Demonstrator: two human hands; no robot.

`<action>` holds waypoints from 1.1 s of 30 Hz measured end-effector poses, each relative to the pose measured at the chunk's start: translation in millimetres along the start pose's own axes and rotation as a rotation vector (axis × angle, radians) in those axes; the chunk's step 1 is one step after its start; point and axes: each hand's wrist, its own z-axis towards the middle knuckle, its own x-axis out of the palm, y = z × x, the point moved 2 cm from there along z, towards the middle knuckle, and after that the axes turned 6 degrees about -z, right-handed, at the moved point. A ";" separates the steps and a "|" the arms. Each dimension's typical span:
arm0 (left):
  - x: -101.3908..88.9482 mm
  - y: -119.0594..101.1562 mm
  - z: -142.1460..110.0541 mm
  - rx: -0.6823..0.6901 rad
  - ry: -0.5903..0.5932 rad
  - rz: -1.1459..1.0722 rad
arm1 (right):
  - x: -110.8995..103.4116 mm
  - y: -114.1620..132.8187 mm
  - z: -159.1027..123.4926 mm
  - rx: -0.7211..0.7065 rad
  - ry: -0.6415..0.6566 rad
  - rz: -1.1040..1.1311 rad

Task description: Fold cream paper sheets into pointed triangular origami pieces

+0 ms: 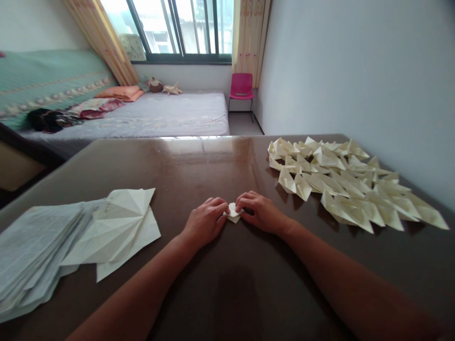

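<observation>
A small folded piece of cream paper (233, 219) lies at the middle of the brown table, between my two hands. My left hand (209, 219) grips its left side, fingers bent and pressed together. On the opposite side, my right hand (259, 211) pinches the paper's right edge between thumb and fingers. The fingertips hide part of the folds. Creased cream sheets (119, 222) rest on the left of the table, overlapping a thick stack of papers (39, 241).
Several folded paper shapes (341, 177) stand in rows at the right side of the glossy table (199, 170). Beyond its far edge are a bed (188, 113) and a pink chair (242, 85) near the window. A white wall (355, 71) runs along the right.
</observation>
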 end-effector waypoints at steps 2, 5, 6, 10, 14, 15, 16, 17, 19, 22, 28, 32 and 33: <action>-4.4 -3.7 -0.9 0.038 0.045 0.042 | -4.5 1.2 -0.3 -0.034 0.032 -0.043; -7.9 -9.3 -1.6 0.085 0.102 0.092 | -8.3 4.6 -0.5 -0.064 0.056 -0.104; -8.1 -10.2 -1.7 0.090 0.106 0.092 | -8.3 5.4 -0.4 -0.063 0.053 -0.105; -4.5 -8.2 -1.7 0.061 0.068 0.077 | -2.1 4.6 0.0 -0.008 0.008 -0.073; 2.6 -5.6 -2.6 0.066 0.031 0.136 | 5.5 3.4 -0.6 0.044 -0.010 -0.132; 4.1 -5.7 -3.1 0.072 0.023 0.147 | 6.4 4.1 -0.9 0.044 -0.001 -0.160; 5.4 -6.0 -3.6 0.078 0.017 0.155 | 6.9 5.2 -1.2 0.042 0.012 -0.194; 6.5 -6.4 -4.1 0.081 0.011 0.160 | 7.1 6.5 -1.5 0.043 0.025 -0.235; 7.7 -7.7 -5.0 0.081 0.007 0.174 | 6.4 9.1 -1.9 0.051 0.043 -0.318; 8.1 -10.4 -5.4 0.065 0.016 0.239 | 4.1 13.1 -2.3 0.047 0.055 -0.400; 8.5 -18.4 -4.7 0.088 0.065 0.373 | 4.6 30.0 -5.3 0.004 0.106 -0.523; 10.2 -20.1 -3.6 0.137 0.095 0.400 | 13.2 48.4 -9.9 -0.033 0.137 -0.653; 10.5 -19.7 -3.2 0.150 0.100 0.404 | 14.8 52.6 -11.1 -0.043 0.148 -0.674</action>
